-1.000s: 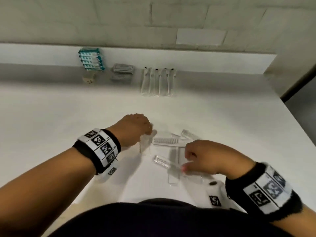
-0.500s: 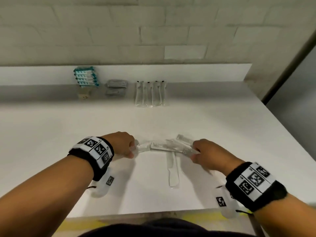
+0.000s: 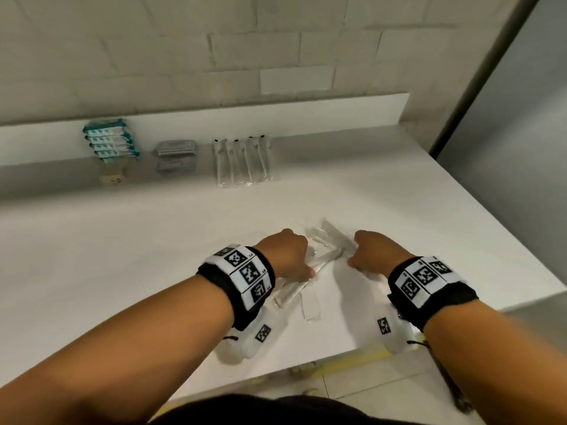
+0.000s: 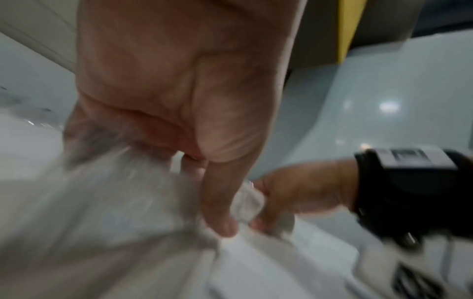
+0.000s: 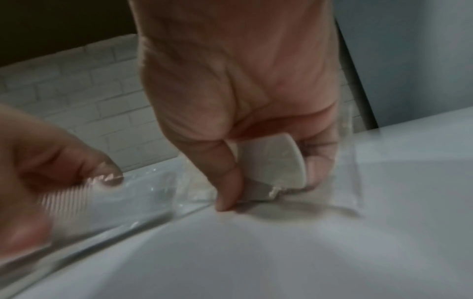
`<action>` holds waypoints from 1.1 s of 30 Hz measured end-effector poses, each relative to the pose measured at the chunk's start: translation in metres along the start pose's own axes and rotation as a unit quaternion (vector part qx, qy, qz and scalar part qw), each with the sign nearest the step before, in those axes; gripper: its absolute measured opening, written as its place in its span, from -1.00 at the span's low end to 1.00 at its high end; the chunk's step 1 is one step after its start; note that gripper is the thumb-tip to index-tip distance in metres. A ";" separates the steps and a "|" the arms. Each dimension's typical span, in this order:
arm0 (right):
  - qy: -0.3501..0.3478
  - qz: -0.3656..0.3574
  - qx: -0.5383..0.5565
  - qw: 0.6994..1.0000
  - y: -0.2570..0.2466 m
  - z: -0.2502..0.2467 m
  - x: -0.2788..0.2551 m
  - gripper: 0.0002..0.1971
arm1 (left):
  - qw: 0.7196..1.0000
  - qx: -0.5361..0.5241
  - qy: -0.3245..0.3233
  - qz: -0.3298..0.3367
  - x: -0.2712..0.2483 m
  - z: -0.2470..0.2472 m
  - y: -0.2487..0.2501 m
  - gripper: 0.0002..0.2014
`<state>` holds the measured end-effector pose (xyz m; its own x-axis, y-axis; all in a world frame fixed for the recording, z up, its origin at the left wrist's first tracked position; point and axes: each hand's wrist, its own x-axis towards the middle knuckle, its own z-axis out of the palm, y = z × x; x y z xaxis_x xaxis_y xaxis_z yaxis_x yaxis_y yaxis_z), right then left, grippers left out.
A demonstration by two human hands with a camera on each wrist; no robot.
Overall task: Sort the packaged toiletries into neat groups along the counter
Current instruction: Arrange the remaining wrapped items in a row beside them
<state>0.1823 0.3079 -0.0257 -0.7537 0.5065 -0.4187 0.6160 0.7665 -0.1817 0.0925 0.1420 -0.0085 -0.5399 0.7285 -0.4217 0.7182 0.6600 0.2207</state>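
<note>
Several white combs in clear wrappers (image 3: 329, 240) lie bunched on the white counter (image 3: 153, 256) between my hands. My left hand (image 3: 302, 265) grips one end of the bunch; a wrapper (image 3: 288, 291) trails out below it. In the left wrist view its fingers (image 4: 220, 212) curl on the crumpled plastic (image 4: 102, 202). My right hand (image 3: 356, 256) holds the other end. The right wrist view has thumb and fingers (image 5: 227, 186) pinching a comb's white handle (image 5: 271, 161) inside its wrapper. One more wrapped comb (image 3: 310, 305) lies loose on the counter just below the hands.
Against the back ledge stand sorted groups: teal packets (image 3: 111, 141), grey packets (image 3: 176, 148), a row of clear-wrapped toothbrushes (image 3: 244, 162) and a small beige item (image 3: 113, 179). The counter's front edge (image 3: 306, 366) is near my wrists; its right edge (image 3: 491, 250) drops to the floor.
Both hands have drawn closer together and bunched the wrapped combs between them. The left hand's comb now slants down-left. The loose comb on the counter has not moved.
</note>
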 end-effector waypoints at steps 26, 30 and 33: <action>-0.066 -0.080 -0.012 0.995 -0.075 0.016 -0.017 -0.66 | 0.990 0.010 -0.010 -0.140 -0.015 0.011 -0.073 -0.59; -0.089 -0.090 0.007 0.992 -0.058 0.005 0.004 -0.52 | 0.990 0.017 -0.016 -0.137 0.006 -0.003 -0.055 -0.58; -0.082 -0.096 -0.013 0.992 -0.032 -0.013 0.025 -0.68 | 0.991 -0.023 0.014 -0.129 0.032 -0.016 -0.033 -0.57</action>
<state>0.1409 0.3014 -0.0189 -0.8075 0.2807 -0.5188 0.4570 0.8538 -0.2494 0.0444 0.1462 -0.0155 -0.7157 0.5381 -0.4451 0.5340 0.8325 0.1479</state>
